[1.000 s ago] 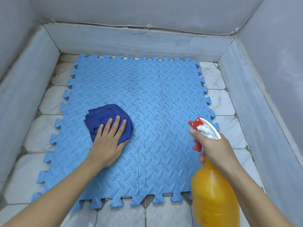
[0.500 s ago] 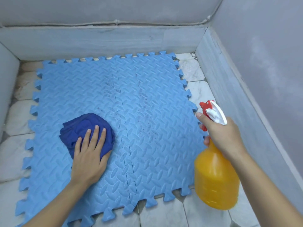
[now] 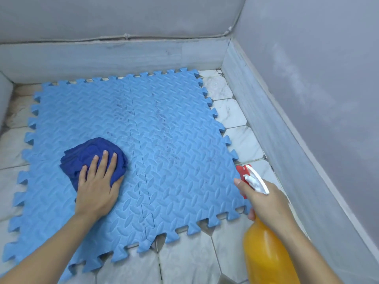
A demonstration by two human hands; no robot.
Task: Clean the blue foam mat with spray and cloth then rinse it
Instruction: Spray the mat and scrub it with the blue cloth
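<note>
At the left, the left hand (image 3: 96,187) lies flat, fingers straight, pressing the dark blue cloth (image 3: 92,156) down on the left half of the blue foam mat (image 3: 164,140); its grip is released, the palm simply resting on the bunched cloth; the mat lies spread on the tiled floor (image 3: 184,261) in a walled corner, its interlocking seam running up the middle, with faint dark specks of dirt just right of that seam; at the right, the right hand (image 3: 266,203) is clenched round the neck of the orange spray bottle (image 3: 266,253), forefinger stretched along the red and white trigger head (image 3: 251,177), nozzle aimed leftward over the mat's near right edge; the step in hand looks to be spraying and wiping, with rinsing not yet done; the next move likely calls for squeezing the trigger at the speckled patch, then sliding the cloth rightward across the seam onto it
</note>
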